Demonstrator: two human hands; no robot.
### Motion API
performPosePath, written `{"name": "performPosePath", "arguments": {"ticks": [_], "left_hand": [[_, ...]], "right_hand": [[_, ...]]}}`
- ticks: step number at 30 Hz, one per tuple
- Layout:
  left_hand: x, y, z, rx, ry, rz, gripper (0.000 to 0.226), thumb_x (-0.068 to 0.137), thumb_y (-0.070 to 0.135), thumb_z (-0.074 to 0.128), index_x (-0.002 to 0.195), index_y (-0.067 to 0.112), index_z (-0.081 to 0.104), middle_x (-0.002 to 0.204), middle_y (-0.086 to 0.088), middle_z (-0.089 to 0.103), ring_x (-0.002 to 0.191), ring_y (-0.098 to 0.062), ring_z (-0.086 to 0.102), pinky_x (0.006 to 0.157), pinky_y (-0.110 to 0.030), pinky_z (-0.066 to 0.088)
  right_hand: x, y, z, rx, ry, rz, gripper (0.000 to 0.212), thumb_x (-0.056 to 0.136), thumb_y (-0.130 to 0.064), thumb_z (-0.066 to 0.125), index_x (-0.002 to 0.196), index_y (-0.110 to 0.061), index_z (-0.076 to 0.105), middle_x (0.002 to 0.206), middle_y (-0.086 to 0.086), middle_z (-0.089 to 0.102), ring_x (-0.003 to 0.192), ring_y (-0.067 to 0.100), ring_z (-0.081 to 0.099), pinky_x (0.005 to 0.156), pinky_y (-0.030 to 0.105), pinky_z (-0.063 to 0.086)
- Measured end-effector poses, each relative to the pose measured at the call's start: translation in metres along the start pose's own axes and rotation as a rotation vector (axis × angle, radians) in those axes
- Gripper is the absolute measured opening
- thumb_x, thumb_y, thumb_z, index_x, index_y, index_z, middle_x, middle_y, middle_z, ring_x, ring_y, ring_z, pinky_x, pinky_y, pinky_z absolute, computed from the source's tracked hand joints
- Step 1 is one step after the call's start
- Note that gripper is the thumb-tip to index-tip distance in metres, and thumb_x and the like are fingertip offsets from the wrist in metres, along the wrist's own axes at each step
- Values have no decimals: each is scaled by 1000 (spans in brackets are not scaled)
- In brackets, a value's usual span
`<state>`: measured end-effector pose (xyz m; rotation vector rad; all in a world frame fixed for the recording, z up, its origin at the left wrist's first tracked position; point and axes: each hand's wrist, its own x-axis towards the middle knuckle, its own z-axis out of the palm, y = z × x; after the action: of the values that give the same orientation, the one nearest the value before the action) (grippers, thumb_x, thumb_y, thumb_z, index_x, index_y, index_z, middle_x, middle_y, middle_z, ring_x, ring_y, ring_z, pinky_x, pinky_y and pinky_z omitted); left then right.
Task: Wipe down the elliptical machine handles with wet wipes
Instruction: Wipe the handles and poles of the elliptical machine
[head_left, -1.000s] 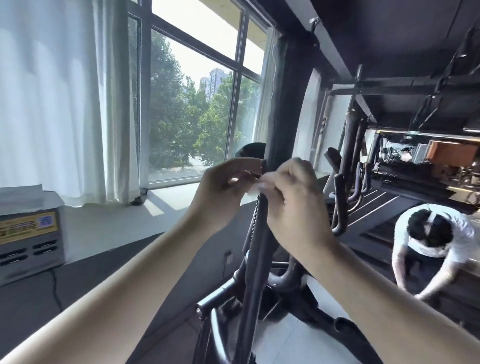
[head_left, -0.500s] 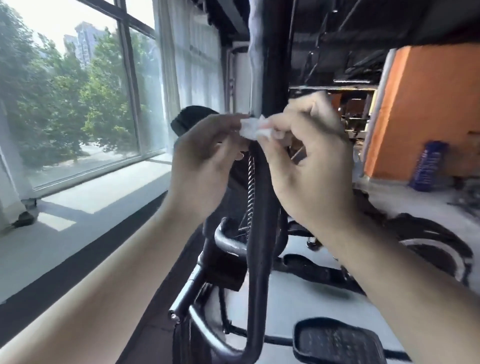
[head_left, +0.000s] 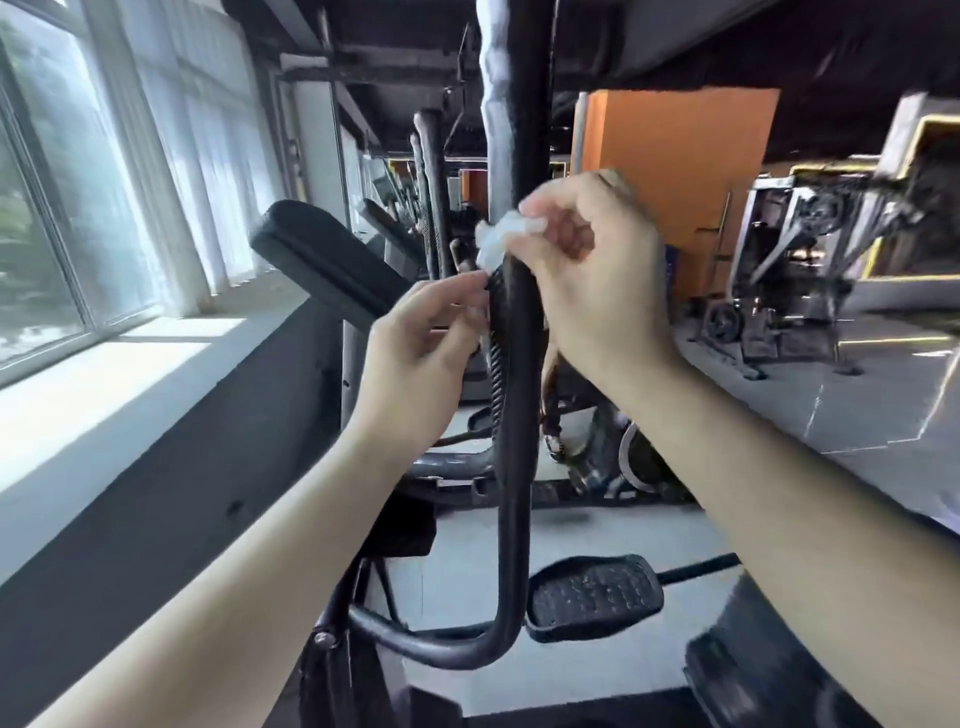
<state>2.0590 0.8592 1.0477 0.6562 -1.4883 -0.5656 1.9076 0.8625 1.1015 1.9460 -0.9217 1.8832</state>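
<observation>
With the wet wipe pinched in the right hand against the upright elliptical handle, and its lower edge held by the left hand fingers, it should be wrapped fully around before being drawn downward.

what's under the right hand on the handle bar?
A crumpled white wet wipe sticks out from under the right hand, pressed against the black curved elliptical handle bar. The palm hides the rest of the wipe and the bar behind it.
</observation>
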Motion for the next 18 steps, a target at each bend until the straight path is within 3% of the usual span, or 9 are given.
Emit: {"name": "performPosePath", "arguments": {"ticks": [6,9,12,15,18], "left_hand": [[-28,-18,6,48,43,-16,37,96,-8,57,118,17,72,115,-5,69,95,-6,67,80,-19,54],[-49,-37,6,66,24,-83,46,93,-14,54,122,16,73,117,0,69,103,-11,69,87,-25,55],[-59,-39,8,67,35,-116,44,94,-13,54,118,19,73,115,1,70,102,-10,69,86,-22,53],[-62,-33,9,8,73,-137,38,97,-11,51,110,16,75,110,-2,70,98,-12,70,84,-20,53],[-67,-34,10,2,82,-142,31,99,-5,53,110,13,76,110,-2,71,101,-17,70,90,-31,56]], "right_hand": [[-93,21,-3,0,-104,87,7,96,-6,72,89,-5,72,90,-2,59,87,3,55,79,20,42],[-160,23,-3,11,-215,221,12,97,-13,71,87,-7,72,90,-6,57,85,1,57,76,22,43],[-141,23,-1,-14,-171,176,9,95,-11,74,86,-9,74,89,-4,57,80,5,54,75,26,46],[-80,15,-1,10,-74,94,6,91,-3,75,86,-5,72,88,5,58,78,10,52,73,21,45],[-86,19,-1,22,-125,81,5,92,0,74,89,-1,71,91,6,56,80,13,54,75,19,44]]}}
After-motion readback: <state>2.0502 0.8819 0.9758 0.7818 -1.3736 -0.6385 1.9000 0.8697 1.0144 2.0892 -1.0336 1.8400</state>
